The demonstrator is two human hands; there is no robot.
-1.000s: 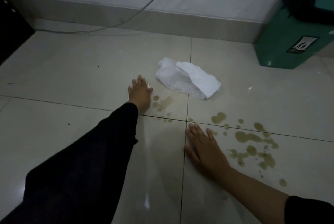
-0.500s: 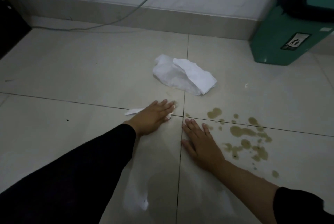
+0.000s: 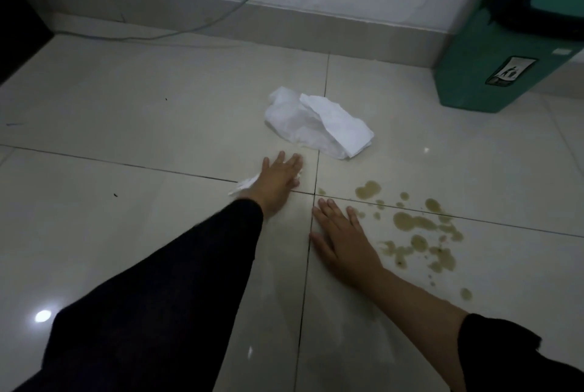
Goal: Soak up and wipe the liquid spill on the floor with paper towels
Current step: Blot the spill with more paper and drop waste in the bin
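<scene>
My left hand [image 3: 278,183] lies flat with straight fingers on a white paper towel [image 3: 245,184], pressing it to the tiled floor; only the towel's edges show beside the hand. To its right my right hand [image 3: 343,238] rests flat on the floor, fingers spread. A brownish liquid spill [image 3: 414,227] lies in several blotches just right of that hand. A crumpled pile of white paper towels [image 3: 319,126] sits on the floor beyond both hands, untouched.
A green bin [image 3: 493,72] with a black liner stands at the far right by the wall. A cable [image 3: 202,29] runs along the skirting board. A dark object [image 3: 19,34] sits at the far left. Pale glossy tiles stretch to the left.
My left hand dragged the towel over the small blotches on the left, which no longer show, then shifted slightly forward. My right hand stays planted.
</scene>
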